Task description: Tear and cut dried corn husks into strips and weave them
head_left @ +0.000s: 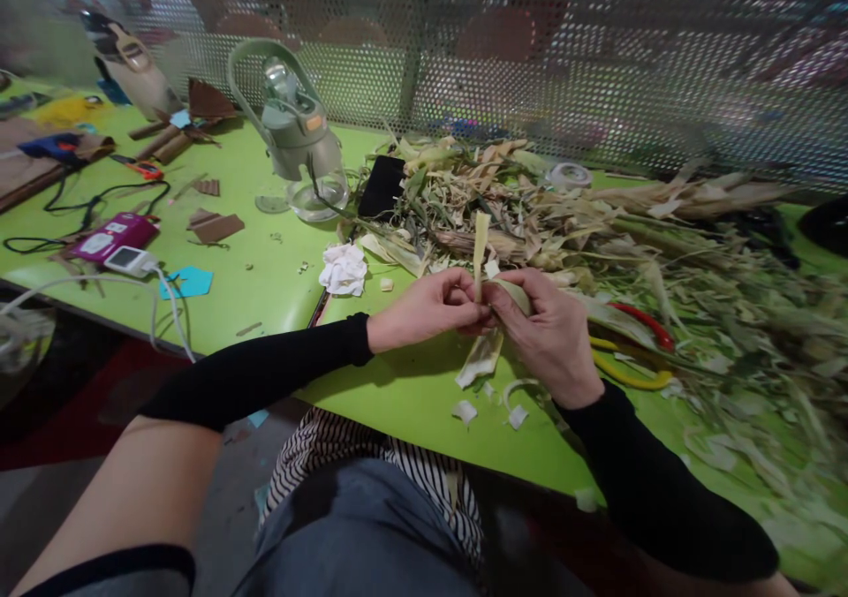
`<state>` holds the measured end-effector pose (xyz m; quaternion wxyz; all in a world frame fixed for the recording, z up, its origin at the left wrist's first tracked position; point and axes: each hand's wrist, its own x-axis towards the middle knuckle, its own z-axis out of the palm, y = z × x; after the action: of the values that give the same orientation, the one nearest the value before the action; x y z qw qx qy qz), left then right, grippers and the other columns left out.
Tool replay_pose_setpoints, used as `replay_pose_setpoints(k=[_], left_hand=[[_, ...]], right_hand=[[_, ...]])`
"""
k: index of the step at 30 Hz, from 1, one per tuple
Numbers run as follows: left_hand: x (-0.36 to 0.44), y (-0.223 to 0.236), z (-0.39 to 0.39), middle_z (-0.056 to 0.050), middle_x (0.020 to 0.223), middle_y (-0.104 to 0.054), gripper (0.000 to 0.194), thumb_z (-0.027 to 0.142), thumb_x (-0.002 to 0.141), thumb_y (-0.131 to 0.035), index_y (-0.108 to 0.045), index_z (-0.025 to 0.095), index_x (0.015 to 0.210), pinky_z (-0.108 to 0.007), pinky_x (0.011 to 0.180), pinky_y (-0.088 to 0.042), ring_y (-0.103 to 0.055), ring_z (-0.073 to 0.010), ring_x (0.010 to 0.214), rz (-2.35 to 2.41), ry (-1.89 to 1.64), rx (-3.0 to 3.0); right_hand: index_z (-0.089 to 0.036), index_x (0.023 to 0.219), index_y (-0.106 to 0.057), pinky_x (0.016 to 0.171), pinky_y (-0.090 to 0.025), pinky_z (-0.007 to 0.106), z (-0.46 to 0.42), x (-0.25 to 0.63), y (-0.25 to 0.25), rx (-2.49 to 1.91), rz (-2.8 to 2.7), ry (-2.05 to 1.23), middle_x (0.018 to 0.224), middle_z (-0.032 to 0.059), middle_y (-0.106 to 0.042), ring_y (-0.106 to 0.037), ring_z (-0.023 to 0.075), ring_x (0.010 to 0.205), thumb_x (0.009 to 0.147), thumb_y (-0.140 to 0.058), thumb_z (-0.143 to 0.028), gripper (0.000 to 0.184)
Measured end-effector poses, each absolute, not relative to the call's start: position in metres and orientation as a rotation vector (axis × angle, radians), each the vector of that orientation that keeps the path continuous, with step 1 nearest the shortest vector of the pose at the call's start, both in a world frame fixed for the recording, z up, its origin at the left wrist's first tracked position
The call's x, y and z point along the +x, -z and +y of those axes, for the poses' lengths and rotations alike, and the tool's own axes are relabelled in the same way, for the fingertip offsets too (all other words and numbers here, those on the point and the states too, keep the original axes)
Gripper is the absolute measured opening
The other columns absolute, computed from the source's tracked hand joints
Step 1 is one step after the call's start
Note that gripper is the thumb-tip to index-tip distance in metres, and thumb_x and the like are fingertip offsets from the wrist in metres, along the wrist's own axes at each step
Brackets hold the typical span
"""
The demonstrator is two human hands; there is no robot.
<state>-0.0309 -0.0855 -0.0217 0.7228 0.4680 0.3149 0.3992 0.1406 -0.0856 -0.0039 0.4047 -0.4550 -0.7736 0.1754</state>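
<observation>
My left hand [441, 310] is closed, with thumb and fingertips pinching a pale strip of corn husk [481, 244]. Part of the strip stands up above the fingers, and a wider pale piece of husk [480, 360] hangs below them. My right hand [553, 332] meets the left one and grips a curled greenish piece of husk [515, 295]; its fingertips are partly hidden. Whether these pieces are joined I cannot tell. Under the hands, small husk scraps [465, 412] lie on the green table [390, 403].
A heap of dried husks [464, 182] spreads behind and right, around a black phone-like slab [382, 186]. A tool with red and yellow handles [642, 381] lies right. Leftward are crumpled tissue [343, 269], a water bottle [298, 138] and a purple power strip [112, 235] with cables.
</observation>
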Motion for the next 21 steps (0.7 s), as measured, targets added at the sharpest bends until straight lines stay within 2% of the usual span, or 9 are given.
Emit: replay_pose_setpoints(k=[3, 6, 9, 12, 15, 18, 21], left_hand=[[-0.032, 0.016, -0.086, 0.0, 0.076, -0.07, 0.012, 0.011, 0.091, -0.063, -0.052, 0.014, 0.092, -0.027, 0.075, -0.053, -0.069, -0.0089, 0.07, 0.762, -0.89, 1.005], [-0.034, 0.011, -0.084, -0.001, 0.077, -0.071, 0.009, 0.012, 0.093, -0.061, -0.052, 0.014, 0.093, -0.03, 0.081, -0.054, -0.069, -0.0095, 0.073, 0.781, -0.897, 0.967], [-0.035, 0.011, -0.084, -0.001, 0.077, -0.071, 0.01, 0.012, 0.093, -0.061, -0.051, 0.015, 0.093, -0.032, 0.085, -0.054, -0.07, -0.0099, 0.075, 0.788, -0.915, 0.938], [-0.035, 0.013, -0.083, -0.001, 0.077, -0.071, 0.01, 0.013, 0.093, -0.062, -0.052, 0.014, 0.092, -0.032, 0.085, -0.054, -0.07, -0.0103, 0.073, 0.783, -0.929, 0.91], [-0.035, 0.015, -0.081, -0.003, 0.082, -0.072, 0.004, 0.016, 0.094, -0.06, -0.058, 0.012, 0.093, -0.032, 0.086, -0.055, -0.069, -0.0095, 0.072, 0.753, -0.906, 0.87], [-0.037, 0.014, -0.078, -0.005, 0.083, -0.073, 0.007, 0.016, 0.095, -0.059, -0.062, 0.011, 0.091, -0.029, 0.083, -0.055, -0.067, -0.0075, 0.068, 0.75, -0.862, 0.799], [-0.04, 0.013, -0.078, -0.004, 0.078, -0.072, 0.013, 0.014, 0.096, -0.058, -0.062, 0.01, 0.083, -0.026, 0.079, -0.055, -0.066, -0.0061, 0.065, 0.747, -0.767, 0.802]], right_hand=[[-0.021, 0.091, -0.066, 0.048, -0.041, 0.027, -0.084, 0.142, 0.004, -1.209, -1.952, -0.426, 0.071, 0.002, -0.069, -0.062, 0.0168, 0.058, 0.092, -0.065, -0.048, 0.026], [-0.022, 0.095, -0.064, 0.048, -0.042, 0.027, -0.082, 0.143, 0.005, -1.207, -1.928, -0.373, 0.075, 0.0026, -0.069, -0.061, 0.0166, 0.059, 0.094, -0.062, -0.046, 0.025], [-0.023, 0.096, -0.063, 0.056, -0.049, 0.03, -0.082, 0.145, 0.007, -1.157, -1.934, -0.352, 0.084, 0.0042, -0.071, -0.066, 0.0188, 0.068, 0.094, -0.063, -0.041, 0.019], [-0.022, 0.104, -0.062, 0.07, -0.056, 0.036, -0.084, 0.147, 0.01, -1.065, -1.953, -0.433, 0.095, 0.0062, -0.072, -0.07, 0.0225, 0.082, 0.092, -0.066, -0.038, 0.02], [-0.022, 0.115, -0.061, 0.084, -0.058, 0.043, -0.085, 0.149, 0.013, -0.947, -1.944, -0.515, 0.108, 0.0087, -0.072, -0.071, 0.0251, 0.097, 0.095, -0.062, -0.032, 0.023], [-0.025, 0.117, -0.062, 0.087, -0.058, 0.045, -0.084, 0.15, 0.014, -0.843, -1.952, -0.433, 0.112, 0.008, -0.071, -0.071, 0.0251, 0.101, 0.095, -0.061, -0.022, 0.022], [-0.027, 0.113, -0.062, 0.085, -0.059, 0.043, -0.081, 0.148, 0.012, -0.703, -2.044, -0.221, 0.111, 0.0064, -0.071, -0.07, 0.0251, 0.103, 0.087, -0.069, -0.012, 0.03]])
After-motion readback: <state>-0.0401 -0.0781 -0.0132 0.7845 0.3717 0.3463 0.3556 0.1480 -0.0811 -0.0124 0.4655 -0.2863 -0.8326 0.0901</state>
